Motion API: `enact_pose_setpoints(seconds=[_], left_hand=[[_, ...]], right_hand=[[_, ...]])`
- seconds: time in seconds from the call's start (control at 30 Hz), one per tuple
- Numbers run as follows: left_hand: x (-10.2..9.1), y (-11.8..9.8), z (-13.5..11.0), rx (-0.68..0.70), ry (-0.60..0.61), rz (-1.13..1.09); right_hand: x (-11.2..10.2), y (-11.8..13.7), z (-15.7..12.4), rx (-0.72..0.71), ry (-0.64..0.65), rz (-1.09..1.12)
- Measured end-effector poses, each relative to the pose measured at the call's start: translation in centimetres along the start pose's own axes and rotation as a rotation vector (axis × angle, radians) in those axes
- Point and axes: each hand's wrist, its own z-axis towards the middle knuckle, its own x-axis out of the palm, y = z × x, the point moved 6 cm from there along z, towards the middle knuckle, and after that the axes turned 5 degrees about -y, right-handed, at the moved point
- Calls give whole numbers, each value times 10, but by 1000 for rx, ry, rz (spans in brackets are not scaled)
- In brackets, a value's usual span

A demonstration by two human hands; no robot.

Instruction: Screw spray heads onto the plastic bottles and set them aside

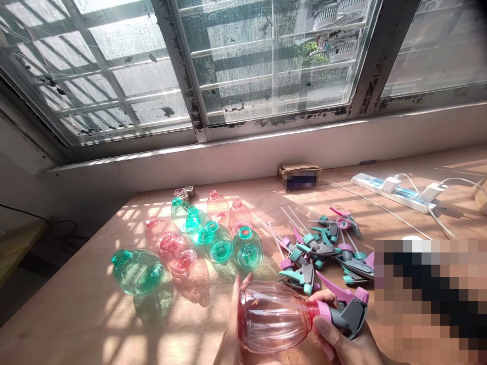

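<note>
Low in the head view, a clear pink spray bottle [274, 317] lies on its side between my two hands, its base to the left. My left hand [230, 324] is wrapped round the base end, with fingertips showing behind it. At the neck, my right hand [342, 337] grips the pink collar of a grey and pink spray head [348, 312]. The collar sits against the bottle's threaded neck, and a thin tube runs inside. How tightly the collar is screwed on, I cannot tell.
Several green bottles [139, 274] and pink bottles [177, 253], all without heads, stand or lie at left. Loose spray heads [319, 243] with tubes are piled at right. Behind are a cardboard box [300, 177] and a power strip [391, 192] with cables. A blurred patch covers the right edge.
</note>
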Motion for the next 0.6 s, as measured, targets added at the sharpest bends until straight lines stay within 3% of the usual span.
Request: enact_pose_setpoints(seconds=[0.17, 0.4, 0.6], left_hand=[[-2, 3, 5, -188, 0, -44], [4, -23, -12, 4, -97, -43], [14, -25, -9, -83, -44, -58]], right_hand=[[-2, -1, 1, -15, -1, -30], [2, 5, -1, -11, -5, -2], [2, 3, -1, 7, 8, 2]])
